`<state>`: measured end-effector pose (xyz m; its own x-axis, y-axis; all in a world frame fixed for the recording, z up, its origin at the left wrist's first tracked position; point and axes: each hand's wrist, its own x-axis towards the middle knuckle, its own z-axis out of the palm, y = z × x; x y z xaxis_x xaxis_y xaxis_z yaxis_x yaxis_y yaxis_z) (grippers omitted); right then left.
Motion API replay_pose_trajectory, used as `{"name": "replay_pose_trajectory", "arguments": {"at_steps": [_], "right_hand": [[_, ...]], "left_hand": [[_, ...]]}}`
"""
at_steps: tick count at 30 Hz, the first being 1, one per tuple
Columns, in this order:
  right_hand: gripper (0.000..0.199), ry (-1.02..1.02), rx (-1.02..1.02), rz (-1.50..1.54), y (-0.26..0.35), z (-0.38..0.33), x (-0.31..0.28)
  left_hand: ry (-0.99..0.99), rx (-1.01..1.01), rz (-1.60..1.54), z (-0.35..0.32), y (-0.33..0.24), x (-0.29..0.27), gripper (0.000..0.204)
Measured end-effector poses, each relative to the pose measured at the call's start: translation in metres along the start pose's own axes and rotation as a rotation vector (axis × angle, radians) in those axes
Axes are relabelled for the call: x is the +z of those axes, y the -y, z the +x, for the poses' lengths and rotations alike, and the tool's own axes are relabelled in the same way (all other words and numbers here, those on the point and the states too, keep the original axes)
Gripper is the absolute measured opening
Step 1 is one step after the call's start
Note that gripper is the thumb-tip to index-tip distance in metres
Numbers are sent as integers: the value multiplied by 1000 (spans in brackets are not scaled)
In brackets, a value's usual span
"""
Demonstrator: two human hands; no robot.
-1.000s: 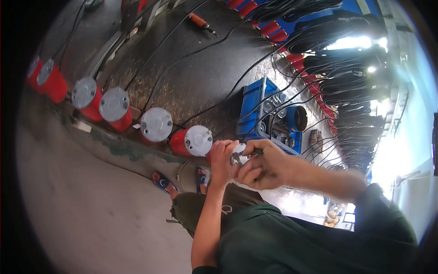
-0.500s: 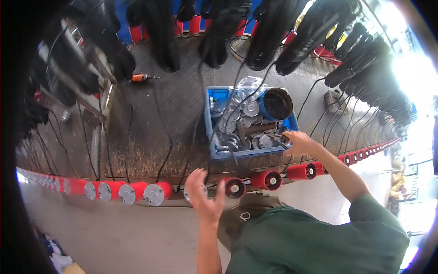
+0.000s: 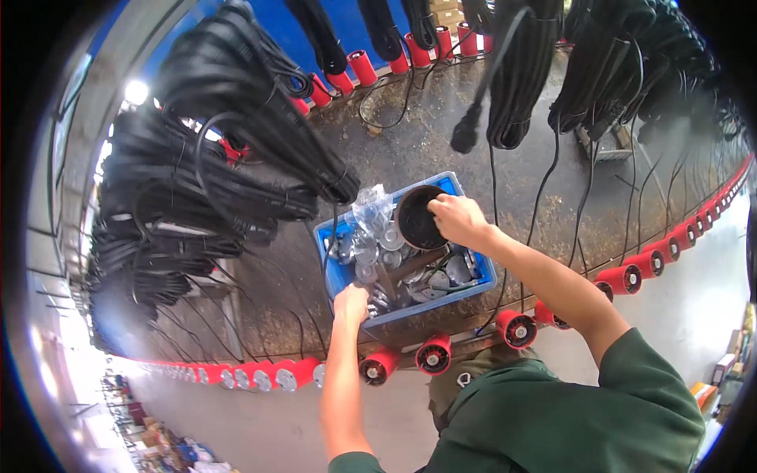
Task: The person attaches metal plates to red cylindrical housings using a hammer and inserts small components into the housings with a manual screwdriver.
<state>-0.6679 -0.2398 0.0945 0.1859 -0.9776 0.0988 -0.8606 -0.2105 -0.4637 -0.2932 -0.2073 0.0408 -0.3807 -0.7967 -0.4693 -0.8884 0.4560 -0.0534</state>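
Right hand (image 3: 456,220) grip clamped on round dark bowl (image 3: 416,217) (blue plastic crate (image 3: 465,260)); left hand (image 3: 352,303) unclear.

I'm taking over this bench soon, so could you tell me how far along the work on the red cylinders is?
Done: the red cylinders at lower left show pale caps. In hand: the left hand rests on the blue crate's near edge, and the right hand reaches into the dark bowl inside it. Left: the cylinders at right have open dark ends, seemingly uncapped.
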Motion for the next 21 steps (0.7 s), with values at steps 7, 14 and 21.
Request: {"name": "replay_pose_trajectory", "arguments": {"at_steps": [7,14,21], "right_hand": [[11,-57,-74,-97,6,51,46],[17,-124,-97,-2,12,50,23],[15,-209,-94,204,37,4,-22]], "left_hand": [[-699,-34,-536,-70,-31,-53,11],[-497,-755,-1664,-124,-96,-13,20],[-410,-721,-1520,-122,-96,5,19]]}}
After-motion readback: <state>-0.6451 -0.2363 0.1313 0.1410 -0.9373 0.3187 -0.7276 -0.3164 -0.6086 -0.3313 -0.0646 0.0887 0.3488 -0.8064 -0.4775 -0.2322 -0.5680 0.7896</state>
